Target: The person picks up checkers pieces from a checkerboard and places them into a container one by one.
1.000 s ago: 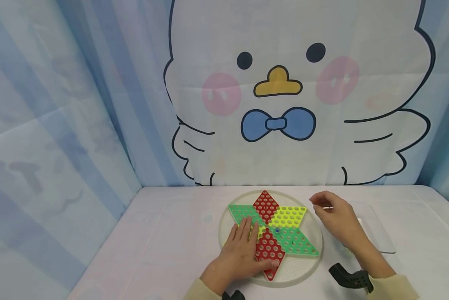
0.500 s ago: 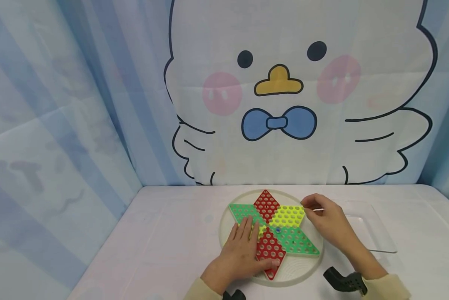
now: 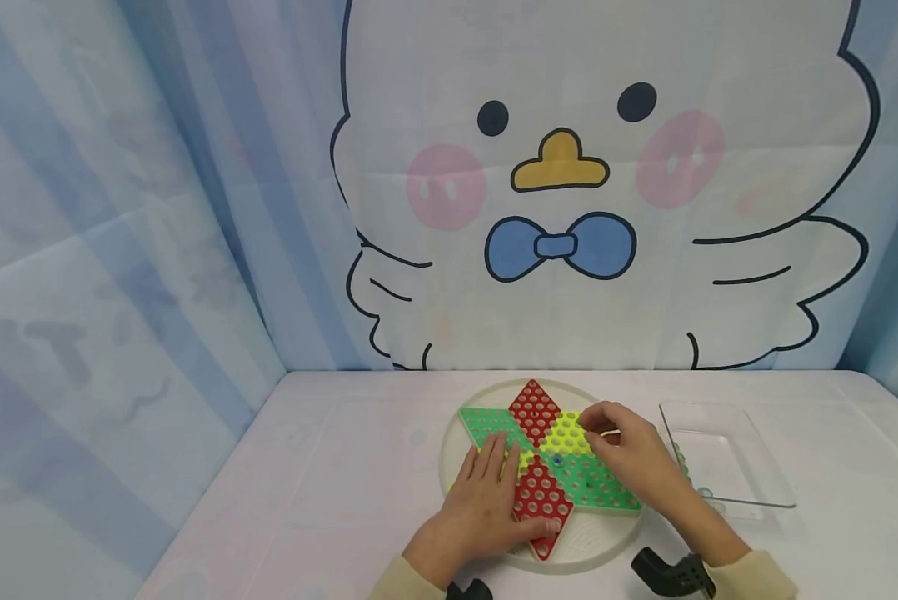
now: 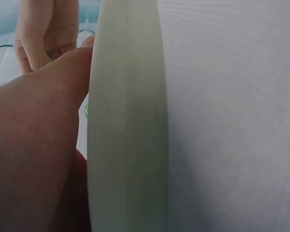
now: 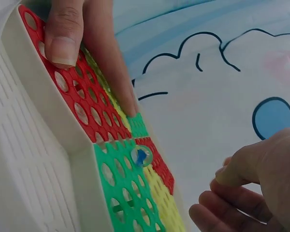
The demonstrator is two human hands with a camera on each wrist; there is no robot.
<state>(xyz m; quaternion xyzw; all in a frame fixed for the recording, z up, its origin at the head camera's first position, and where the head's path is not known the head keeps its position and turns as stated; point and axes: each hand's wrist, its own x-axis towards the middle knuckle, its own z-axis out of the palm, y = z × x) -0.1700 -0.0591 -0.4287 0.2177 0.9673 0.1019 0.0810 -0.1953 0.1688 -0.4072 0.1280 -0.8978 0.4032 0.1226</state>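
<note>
A star-shaped Chinese checkers board (image 3: pixel 542 504) with red, green and yellow hole fields lies in a round cream base (image 3: pixel 591 542). My left hand (image 3: pixel 479 500) rests flat on its left side, fingers spread, thumb over the near red field. Over the yellow field at the far right, my right hand (image 3: pixel 632 454) has its thumb and forefinger pinched together on a small marble, mostly hidden by the fingertips. A clear marble with a blue core (image 5: pixel 141 155) sits in a hole near the board's middle, on the green field.
A clear plastic tray (image 3: pixel 764 454) stands right of the board, with several greenish marbles (image 3: pixel 705 492) along its near left side. A cloth curtain with a cartoon duck (image 3: pixel 561 325) hangs behind the table, and a blue curtain (image 3: pixel 119 333) borders the left.
My right hand has moved left from beside the tray to above the yellow field, bringing the tray's marbles into sight. The left hand has stayed on the board.
</note>
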